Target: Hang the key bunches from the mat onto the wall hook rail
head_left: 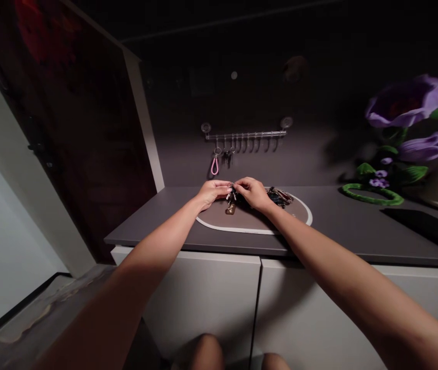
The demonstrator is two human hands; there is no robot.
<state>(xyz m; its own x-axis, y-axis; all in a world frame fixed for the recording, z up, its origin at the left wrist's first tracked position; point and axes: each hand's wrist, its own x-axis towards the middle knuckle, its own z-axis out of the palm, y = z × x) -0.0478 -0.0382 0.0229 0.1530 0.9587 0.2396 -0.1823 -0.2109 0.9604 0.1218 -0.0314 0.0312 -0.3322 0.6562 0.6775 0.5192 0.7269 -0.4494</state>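
Observation:
Both hands meet over the oval mat (242, 229), pinching a bunch of keys (231, 197) at its ring. My left hand (211, 193) has thumb and fingers closed at the left of the ring. From the other side, the fingertips of my right hand (252, 192) grip the top of the same bunch. A brownish fob (230, 208) dangles below the keys, close above the mat. Behind my right wrist lies a pile of more keys and trinkets (280, 197) on the mat, partly hidden by the wrist.
A clear hook rail (247, 135) is fixed to the dark wall, with a pink loop keyring (214, 165) and dark keys (228, 156) hanging at its left. Purple flowers (407, 105) and a green ring (373, 194) stand at right on the grey counter (330, 226). White cabinet doors (203, 293) lie below.

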